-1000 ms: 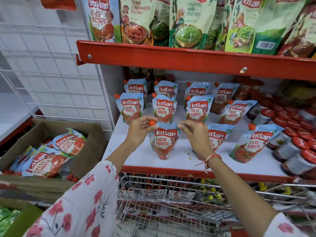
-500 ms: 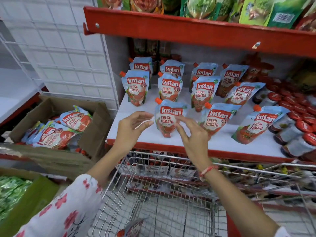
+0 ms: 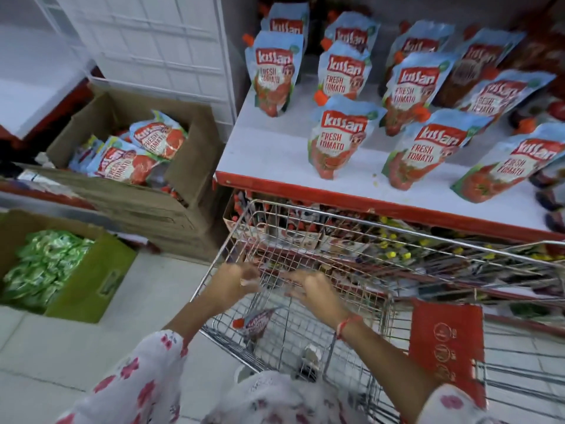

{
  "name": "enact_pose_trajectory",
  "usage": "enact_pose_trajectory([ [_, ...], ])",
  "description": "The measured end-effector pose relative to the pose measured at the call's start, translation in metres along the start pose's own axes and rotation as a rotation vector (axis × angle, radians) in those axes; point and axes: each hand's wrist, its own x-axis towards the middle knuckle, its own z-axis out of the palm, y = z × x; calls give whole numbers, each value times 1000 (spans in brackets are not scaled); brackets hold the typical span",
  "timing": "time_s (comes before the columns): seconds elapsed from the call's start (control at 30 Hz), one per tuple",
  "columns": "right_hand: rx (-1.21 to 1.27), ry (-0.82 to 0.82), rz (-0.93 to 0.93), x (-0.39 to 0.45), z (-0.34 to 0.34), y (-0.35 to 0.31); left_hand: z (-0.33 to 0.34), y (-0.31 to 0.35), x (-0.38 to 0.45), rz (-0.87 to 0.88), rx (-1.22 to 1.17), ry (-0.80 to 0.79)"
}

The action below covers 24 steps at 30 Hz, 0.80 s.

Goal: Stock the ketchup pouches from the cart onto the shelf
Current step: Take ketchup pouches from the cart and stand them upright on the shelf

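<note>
Several blue-and-red ketchup pouches stand upright on the white shelf with a red front edge; the front one is alone near the edge. Below the shelf is the wire cart. One ketchup pouch with a red cap lies on the cart's floor. My left hand and my right hand hang over the cart's basket, above that pouch, fingers loosely curled and blurred, holding nothing.
A brown cardboard box with more ketchup pouches sits left of the shelf. A green box of green packets stands on the floor at the left. A red flap hangs on the cart at right. White wire grid panels rise behind.
Both hands let go of the front pouch on the shelf and dropped down over the cart. The view tilted downward, so the cart's floor and its pouch now show.
</note>
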Motion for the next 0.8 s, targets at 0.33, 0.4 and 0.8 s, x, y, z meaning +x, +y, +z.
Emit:
enact_pose_trajectory([
  [0.33, -189, -201, 122, 10, 70, 8, 69, -17, -4, -289, 518, -322],
  [0.4, -191, -192, 127, 9, 73, 10, 69, -18, -3, -284, 542, -301],
  [0.8, 21, -63, 111, -11, 40, 12, 46, -34, -15, -58, 351, -83],
])
